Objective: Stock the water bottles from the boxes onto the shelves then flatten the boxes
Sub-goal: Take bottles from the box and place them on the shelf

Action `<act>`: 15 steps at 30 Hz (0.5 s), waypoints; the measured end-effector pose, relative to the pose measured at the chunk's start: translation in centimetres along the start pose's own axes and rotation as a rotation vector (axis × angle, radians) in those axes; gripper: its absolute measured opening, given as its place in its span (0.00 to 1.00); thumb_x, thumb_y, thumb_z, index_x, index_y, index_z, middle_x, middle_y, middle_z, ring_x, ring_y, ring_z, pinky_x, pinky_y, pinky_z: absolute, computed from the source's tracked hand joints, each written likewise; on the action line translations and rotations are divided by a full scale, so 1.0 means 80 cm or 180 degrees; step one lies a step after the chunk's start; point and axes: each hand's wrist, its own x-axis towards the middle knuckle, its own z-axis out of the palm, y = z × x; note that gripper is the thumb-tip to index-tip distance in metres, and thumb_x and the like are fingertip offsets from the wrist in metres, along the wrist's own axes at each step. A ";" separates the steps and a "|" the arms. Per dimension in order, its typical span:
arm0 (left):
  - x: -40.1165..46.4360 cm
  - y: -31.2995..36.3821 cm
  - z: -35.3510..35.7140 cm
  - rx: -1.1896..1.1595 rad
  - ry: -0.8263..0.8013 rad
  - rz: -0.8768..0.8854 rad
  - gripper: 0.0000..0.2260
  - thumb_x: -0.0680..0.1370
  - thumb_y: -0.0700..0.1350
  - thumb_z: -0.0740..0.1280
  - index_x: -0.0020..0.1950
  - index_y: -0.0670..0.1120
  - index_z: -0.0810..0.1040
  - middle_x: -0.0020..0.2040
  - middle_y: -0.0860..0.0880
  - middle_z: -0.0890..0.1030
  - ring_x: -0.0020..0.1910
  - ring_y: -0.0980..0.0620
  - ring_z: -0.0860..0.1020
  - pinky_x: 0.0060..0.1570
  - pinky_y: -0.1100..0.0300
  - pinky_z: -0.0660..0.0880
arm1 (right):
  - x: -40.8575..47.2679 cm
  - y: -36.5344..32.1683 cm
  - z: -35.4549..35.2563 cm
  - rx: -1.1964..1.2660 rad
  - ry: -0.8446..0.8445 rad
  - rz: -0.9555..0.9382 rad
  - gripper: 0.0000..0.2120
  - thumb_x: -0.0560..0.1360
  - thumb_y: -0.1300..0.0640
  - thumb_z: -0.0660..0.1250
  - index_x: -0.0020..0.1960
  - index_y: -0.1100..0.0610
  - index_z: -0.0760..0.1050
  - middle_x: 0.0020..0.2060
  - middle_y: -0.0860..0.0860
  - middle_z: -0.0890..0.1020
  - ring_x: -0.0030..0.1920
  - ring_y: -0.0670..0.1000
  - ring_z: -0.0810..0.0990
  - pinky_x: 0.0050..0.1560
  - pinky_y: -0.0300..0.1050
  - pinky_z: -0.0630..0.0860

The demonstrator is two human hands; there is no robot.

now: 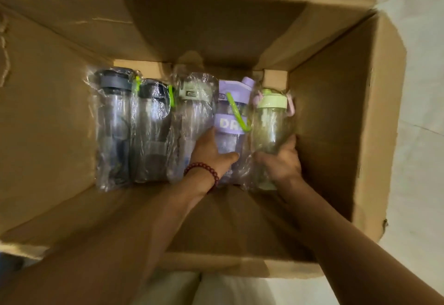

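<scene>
Here, at the bottom of the open cardboard box [336, 117], five plastic-wrapped water bottles are lying side by side, and the unloading step is plainly under way. Farthest left of the grips, the grey-capped bottle [113, 126] is lying untouched, with the black-capped bottle [150, 131] just beside it and the pale-capped bottle [189, 117] next, its lower side touching the left hand. The left hand [211, 150], wearing a red bead bracelet [204, 172] at the wrist, is curling around the lower body of the purple bottle [231, 114], thumb lying across its front. Immediately right of that grip, the right hand [281, 160] is wrapping its fingers around the base end of the green-capped bottle [271, 122], which is sitting against the box's right wall. Both bottles are looking gripped but not yet lifted clear. The next move is probably calling for a straight pull upward, keeping a firm squeeze because the loose wrapping is likely slippery, and clearing the tall side walls and open flaps before turning toward the shelves, which are out of view.
</scene>
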 end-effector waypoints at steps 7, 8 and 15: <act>0.017 0.007 0.004 0.0532 0.0439 0.0039 0.24 0.66 0.53 0.71 0.60 0.48 0.76 0.55 0.50 0.80 0.53 0.48 0.78 0.53 0.52 0.77 | 0.021 -0.010 0.003 -0.0311 0.0142 0.0128 0.35 0.65 0.48 0.76 0.64 0.62 0.65 0.60 0.57 0.74 0.60 0.58 0.75 0.57 0.46 0.74; 0.020 0.009 0.001 0.0637 0.0424 0.0023 0.20 0.67 0.53 0.71 0.56 0.48 0.78 0.51 0.50 0.81 0.50 0.48 0.79 0.50 0.53 0.77 | 0.023 -0.011 0.003 -0.0357 0.0125 0.0117 0.36 0.65 0.47 0.76 0.64 0.62 0.65 0.60 0.57 0.74 0.60 0.58 0.75 0.55 0.45 0.74; 0.015 0.020 0.015 0.1450 0.0206 -0.0077 0.31 0.72 0.58 0.66 0.69 0.43 0.65 0.64 0.42 0.71 0.63 0.44 0.70 0.59 0.55 0.68 | 0.028 -0.004 0.004 0.0267 -0.0146 0.0255 0.34 0.66 0.57 0.76 0.64 0.58 0.60 0.56 0.55 0.75 0.53 0.56 0.77 0.47 0.44 0.75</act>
